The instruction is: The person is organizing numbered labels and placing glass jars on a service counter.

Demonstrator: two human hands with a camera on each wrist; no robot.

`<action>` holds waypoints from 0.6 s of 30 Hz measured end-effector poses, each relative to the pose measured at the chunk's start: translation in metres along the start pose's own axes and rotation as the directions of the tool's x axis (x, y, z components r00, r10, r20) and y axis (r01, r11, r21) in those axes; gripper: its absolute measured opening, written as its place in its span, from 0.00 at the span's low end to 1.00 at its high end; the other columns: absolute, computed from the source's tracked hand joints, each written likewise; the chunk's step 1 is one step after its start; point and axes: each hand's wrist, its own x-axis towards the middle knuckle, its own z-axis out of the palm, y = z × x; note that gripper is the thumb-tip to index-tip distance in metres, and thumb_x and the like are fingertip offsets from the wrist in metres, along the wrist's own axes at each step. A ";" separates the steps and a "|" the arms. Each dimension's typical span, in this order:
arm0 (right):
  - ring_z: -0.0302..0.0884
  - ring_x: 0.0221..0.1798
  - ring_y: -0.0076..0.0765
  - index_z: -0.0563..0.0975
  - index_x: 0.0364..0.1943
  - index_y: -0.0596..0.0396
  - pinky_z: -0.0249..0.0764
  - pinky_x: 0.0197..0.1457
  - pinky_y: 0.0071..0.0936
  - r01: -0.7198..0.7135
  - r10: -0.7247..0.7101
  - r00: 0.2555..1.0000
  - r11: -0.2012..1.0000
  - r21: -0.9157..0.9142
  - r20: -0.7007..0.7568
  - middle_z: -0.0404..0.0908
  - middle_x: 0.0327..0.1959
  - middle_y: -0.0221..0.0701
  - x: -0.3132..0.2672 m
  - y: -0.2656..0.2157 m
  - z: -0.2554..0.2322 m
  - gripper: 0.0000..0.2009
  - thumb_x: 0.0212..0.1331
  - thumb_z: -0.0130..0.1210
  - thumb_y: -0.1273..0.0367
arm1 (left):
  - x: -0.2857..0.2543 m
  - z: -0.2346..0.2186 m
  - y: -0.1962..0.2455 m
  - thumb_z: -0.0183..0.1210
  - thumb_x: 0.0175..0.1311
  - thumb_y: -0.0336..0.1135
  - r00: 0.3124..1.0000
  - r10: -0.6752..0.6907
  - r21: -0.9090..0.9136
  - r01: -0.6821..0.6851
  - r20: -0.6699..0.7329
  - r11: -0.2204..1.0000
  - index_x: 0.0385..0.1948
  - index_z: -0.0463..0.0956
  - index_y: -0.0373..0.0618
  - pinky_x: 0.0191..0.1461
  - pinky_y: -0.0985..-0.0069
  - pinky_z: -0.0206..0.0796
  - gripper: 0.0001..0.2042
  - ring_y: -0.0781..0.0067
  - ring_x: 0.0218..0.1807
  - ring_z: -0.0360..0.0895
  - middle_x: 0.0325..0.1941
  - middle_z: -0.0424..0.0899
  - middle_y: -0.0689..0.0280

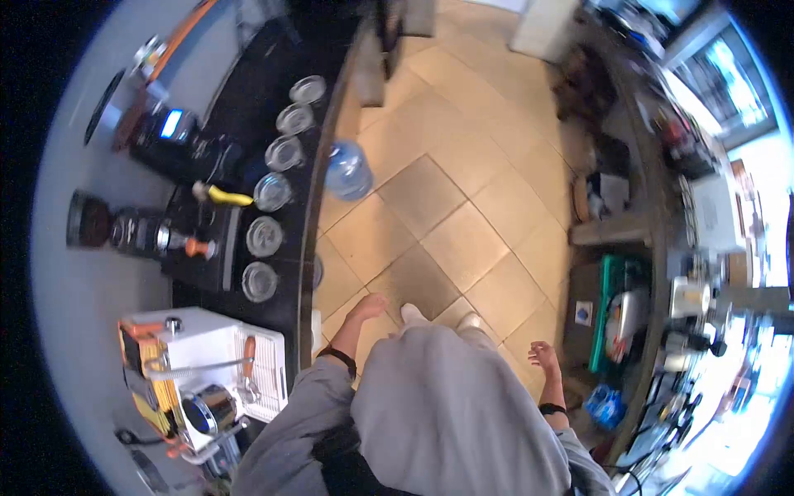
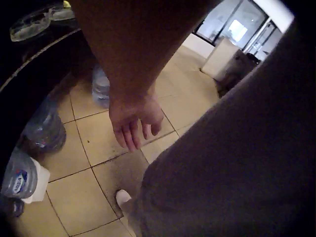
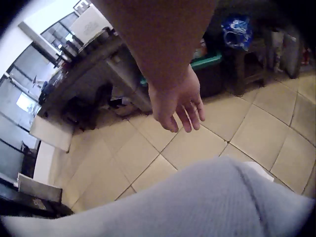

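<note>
Both hands hang free beside the body, holding nothing. My left hand (image 1: 369,307) is over the tiled floor near the dark counter; the left wrist view shows its fingers (image 2: 131,132) loosely bent and pointing down. On the other side, my right hand (image 1: 543,355) hangs near the shelf with the green-rimmed bin (image 1: 608,314), its fingers (image 3: 183,118) relaxed and apart. Nearest to the left hand, on the counter edge, stands a row of several glass jars (image 1: 260,282). A large blue water bottle (image 1: 349,170) stands on the floor beyond that hand.
The dark counter (image 1: 289,223) runs along the left, carrying coffee grinders (image 1: 136,231) and a white sink unit with a dish rack (image 1: 266,372). A cluttered wooden shelf (image 1: 653,207) lines the right, with a blue bag (image 1: 605,407) low down. Tiled floor (image 1: 463,223) stretches ahead between them.
</note>
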 end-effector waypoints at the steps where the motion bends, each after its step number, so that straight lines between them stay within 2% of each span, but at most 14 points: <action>1: 0.79 0.28 0.27 0.77 0.42 0.53 0.75 0.27 0.28 -0.037 0.013 0.990 0.985 0.167 0.139 0.80 0.31 0.29 0.024 0.050 -0.008 0.08 0.64 0.48 0.68 | -0.001 0.013 -0.011 0.55 0.67 0.42 0.997 0.078 -0.015 -0.078 -0.005 0.997 0.35 0.78 0.40 0.39 0.70 0.74 0.13 0.73 0.33 0.79 0.31 0.84 0.63; 2: 0.78 0.28 0.27 0.77 0.41 0.53 0.75 0.26 0.28 -0.079 -0.009 0.971 0.932 0.354 0.241 0.80 0.31 0.29 0.018 0.100 -0.017 0.08 0.64 0.48 0.67 | 0.008 0.026 -0.019 0.54 0.69 0.43 0.984 0.176 -0.021 -0.175 0.025 0.984 0.36 0.79 0.40 0.39 0.70 0.73 0.14 0.73 0.33 0.79 0.31 0.83 0.63; 4: 0.77 0.28 0.25 0.78 0.39 0.52 0.74 0.26 0.27 0.034 -0.031 0.999 0.994 0.104 -0.024 0.79 0.30 0.28 -0.050 0.114 -0.016 0.09 0.64 0.49 0.64 | 0.046 0.045 -0.038 0.51 0.71 0.43 0.950 0.226 0.127 -0.256 0.216 0.958 0.39 0.80 0.40 0.39 0.70 0.74 0.15 0.73 0.35 0.79 0.31 0.83 0.65; 5: 0.78 0.29 0.25 0.78 0.42 0.52 0.75 0.27 0.27 0.034 -0.032 0.999 0.998 0.058 -0.034 0.80 0.30 0.28 -0.052 0.097 -0.021 0.11 0.63 0.51 0.62 | 0.026 0.042 -0.006 0.53 0.71 0.43 0.974 0.067 0.171 -0.105 0.216 0.980 0.42 0.80 0.40 0.38 0.72 0.73 0.15 0.75 0.35 0.78 0.34 0.82 0.64; 6: 0.78 0.30 0.26 0.79 0.46 0.51 0.77 0.31 0.28 0.117 -0.107 0.989 0.988 0.102 -0.103 0.81 0.31 0.28 -0.069 0.119 -0.013 0.13 0.62 0.52 0.61 | -0.005 0.045 0.002 0.55 0.70 0.41 0.981 -0.019 0.124 -0.005 0.193 0.992 0.41 0.80 0.40 0.36 0.74 0.72 0.13 0.77 0.35 0.77 0.33 0.82 0.64; 7: 0.80 0.32 0.28 0.79 0.49 0.50 0.78 0.35 0.28 0.047 -0.024 0.986 0.989 0.137 -0.167 0.82 0.33 0.29 -0.095 0.134 -0.027 0.15 0.61 0.53 0.62 | 0.021 0.062 0.031 0.56 0.69 0.40 0.959 0.081 0.084 -0.108 0.272 0.991 0.41 0.79 0.41 0.33 0.77 0.71 0.12 0.76 0.31 0.77 0.28 0.80 0.65; 8: 0.80 0.31 0.29 0.80 0.47 0.52 0.77 0.35 0.30 0.128 -0.089 0.964 0.981 0.144 -0.249 0.83 0.31 0.31 -0.091 0.139 -0.038 0.15 0.59 0.54 0.61 | 0.056 0.071 0.025 0.55 0.69 0.39 0.931 0.123 0.192 -0.198 0.342 0.961 0.42 0.78 0.41 0.28 0.76 0.71 0.11 0.74 0.26 0.76 0.25 0.79 0.67; 10: 0.81 0.30 0.31 0.81 0.44 0.54 0.77 0.35 0.33 0.181 -0.094 0.921 0.962 0.202 -0.379 0.84 0.30 0.33 -0.108 0.171 -0.048 0.15 0.57 0.55 0.61 | 0.052 0.095 0.072 0.54 0.69 0.37 0.925 -0.032 0.240 -0.065 0.380 0.969 0.40 0.78 0.41 0.24 0.75 0.69 0.10 0.73 0.22 0.75 0.23 0.78 0.67; 12: 0.81 0.29 0.35 0.80 0.46 0.56 0.77 0.36 0.34 0.223 -0.041 0.877 0.917 0.331 -0.478 0.84 0.28 0.37 -0.132 0.240 -0.058 0.17 0.55 0.55 0.63 | 0.054 0.160 0.128 0.53 0.69 0.37 0.910 -0.048 0.402 -0.134 0.411 0.906 0.39 0.78 0.41 0.23 0.74 0.68 0.10 0.73 0.21 0.74 0.23 0.78 0.66; 14: 0.81 0.28 0.36 0.80 0.45 0.57 0.76 0.36 0.35 0.139 0.056 0.884 0.917 0.375 -0.465 0.84 0.27 0.38 -0.169 0.213 -0.037 0.17 0.55 0.53 0.63 | 0.057 0.130 0.144 0.52 0.69 0.36 0.908 -0.095 0.448 -0.108 0.407 0.888 0.38 0.78 0.41 0.21 0.73 0.67 0.09 0.72 0.20 0.74 0.22 0.78 0.66; 15: 0.80 0.28 0.37 0.80 0.45 0.58 0.76 0.36 0.36 0.121 0.138 0.877 0.864 0.489 -0.461 0.84 0.27 0.39 -0.167 0.296 -0.043 0.17 0.56 0.52 0.63 | 0.056 0.213 0.172 0.51 0.68 0.36 0.901 -0.096 0.443 -0.113 0.422 0.889 0.37 0.78 0.40 0.22 0.74 0.66 0.10 0.72 0.21 0.74 0.22 0.77 0.67; 16: 0.79 0.26 0.37 0.80 0.41 0.58 0.76 0.34 0.37 0.061 0.200 0.854 0.878 0.475 -0.480 0.83 0.25 0.38 -0.171 0.308 -0.042 0.15 0.56 0.51 0.63 | 0.059 0.227 0.175 0.51 0.68 0.36 0.894 -0.131 0.362 -0.038 0.429 0.931 0.36 0.78 0.40 0.23 0.74 0.66 0.10 0.73 0.22 0.75 0.21 0.77 0.67; 17: 0.78 0.25 0.36 0.80 0.38 0.58 0.75 0.32 0.37 0.010 0.278 0.815 0.870 0.492 -0.509 0.82 0.23 0.38 -0.182 0.342 -0.038 0.14 0.56 0.50 0.63 | 0.068 0.271 0.191 0.51 0.68 0.35 0.853 -0.049 0.427 -0.209 0.519 0.880 0.36 0.78 0.40 0.24 0.75 0.66 0.10 0.74 0.23 0.75 0.22 0.78 0.67; 18: 0.78 0.27 0.33 0.80 0.39 0.57 0.76 0.31 0.34 -0.050 0.370 0.833 0.791 0.610 -0.412 0.82 0.26 0.34 -0.160 0.423 0.001 0.13 0.57 0.50 0.63 | 0.083 0.318 0.215 0.50 0.68 0.35 0.787 0.010 0.491 -0.394 0.617 0.777 0.37 0.78 0.39 0.26 0.76 0.67 0.10 0.74 0.24 0.76 0.23 0.79 0.67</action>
